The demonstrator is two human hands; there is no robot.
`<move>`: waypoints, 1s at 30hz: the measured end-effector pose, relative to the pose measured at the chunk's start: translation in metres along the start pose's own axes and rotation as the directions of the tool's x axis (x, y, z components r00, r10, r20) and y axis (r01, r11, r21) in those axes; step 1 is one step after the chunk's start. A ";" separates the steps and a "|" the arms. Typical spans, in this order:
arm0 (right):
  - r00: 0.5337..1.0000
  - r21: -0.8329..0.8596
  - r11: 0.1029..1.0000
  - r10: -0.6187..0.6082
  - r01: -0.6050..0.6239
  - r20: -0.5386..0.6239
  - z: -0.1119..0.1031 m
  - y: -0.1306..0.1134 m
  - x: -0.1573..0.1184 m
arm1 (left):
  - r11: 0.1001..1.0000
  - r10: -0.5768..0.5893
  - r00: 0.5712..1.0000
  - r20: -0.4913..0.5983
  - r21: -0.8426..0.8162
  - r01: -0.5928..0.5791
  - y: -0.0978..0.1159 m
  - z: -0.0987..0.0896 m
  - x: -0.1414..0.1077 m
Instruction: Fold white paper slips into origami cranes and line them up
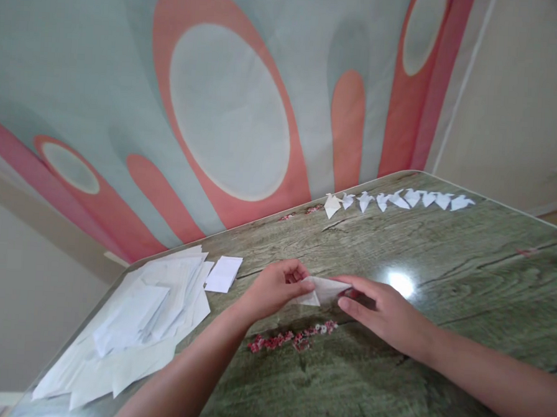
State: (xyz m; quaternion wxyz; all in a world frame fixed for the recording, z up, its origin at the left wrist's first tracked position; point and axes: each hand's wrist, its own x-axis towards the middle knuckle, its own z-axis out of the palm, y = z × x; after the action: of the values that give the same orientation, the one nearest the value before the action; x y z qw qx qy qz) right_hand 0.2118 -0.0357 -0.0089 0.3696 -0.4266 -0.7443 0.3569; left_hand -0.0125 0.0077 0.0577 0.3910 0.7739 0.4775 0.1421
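A piece of white paper, folded to a pointed, roughly triangular shape, is held up over the middle of the table. My left hand pinches its left end between thumb and fingers. At the right tip, my right hand has the index finger along the back edge and the thumb just below. The other fingers of that hand are partly hidden. On the tabletop near me, below the folded paper, shows a strip of small red and white flowers.
Loose and folded white sheets lie in a spread pile at the left. Beside them rests a small folded paper rectangle. Several white folded paper birds form a row along the table's back edge, near a patterned backdrop.
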 end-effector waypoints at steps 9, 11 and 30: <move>0.968 0.510 0.843 0.241 -0.174 -0.068 0.009 0.004 0.004 | 0.787 -0.059 0.929 -0.366 -0.589 -0.183 0.020 0.058 0.002; 0.972 0.541 0.826 0.228 -0.159 -0.063 0.009 0.005 0.004 | 0.774 -0.070 0.907 -0.414 -0.596 -0.213 0.019 0.062 0.002; 0.916 -0.468 0.789 -0.317 0.399 0.247 0.020 -0.002 -0.009 | 0.568 0.424 0.898 0.119 0.738 -0.365 -0.016 0.063 -0.055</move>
State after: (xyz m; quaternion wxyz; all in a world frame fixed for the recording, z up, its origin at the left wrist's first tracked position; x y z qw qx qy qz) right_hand 0.1970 -0.0486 -0.0185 0.2455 -0.3305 -0.9055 0.1029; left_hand -0.0128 -0.0651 0.0137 -0.0186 0.9455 0.3218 0.0459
